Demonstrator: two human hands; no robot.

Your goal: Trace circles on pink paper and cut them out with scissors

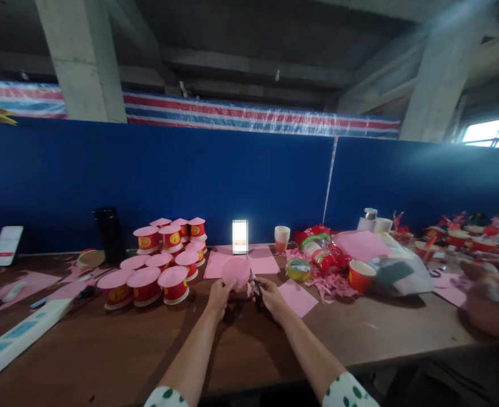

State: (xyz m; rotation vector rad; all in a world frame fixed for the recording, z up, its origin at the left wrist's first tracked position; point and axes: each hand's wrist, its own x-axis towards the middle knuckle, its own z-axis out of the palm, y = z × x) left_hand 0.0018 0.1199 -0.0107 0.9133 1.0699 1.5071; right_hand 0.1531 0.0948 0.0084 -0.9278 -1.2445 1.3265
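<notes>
left hand point(219, 295) is up off the table point(105, 350), fingers pinched shut on the lower edge of a pink paper disc point(235, 272). the disc stands upright above the fingertips, face towards the camera, which looks like a way to leave its rim free on the right. right hand point(270, 294) is closed round the handles of the scissors point(255, 285), blades pointing up, tips right at the disc's right edge. how far the blades gape, i cannot tell; too small.

just right of the right fingers lies a square pink sheet point(298, 298), flat and within easy reach. left of the left fingers sits a cluster of red cups point(173, 285), each capped with a pink round, grouped well clear of the blades. they carry a yellow emblem, unreadable here. beyond the fingertips a phone point(240, 236) stands lit, its screen blurred out. further right, a red packet point(317, 243) lies among pink scraps, its print too soft to read.
</notes>
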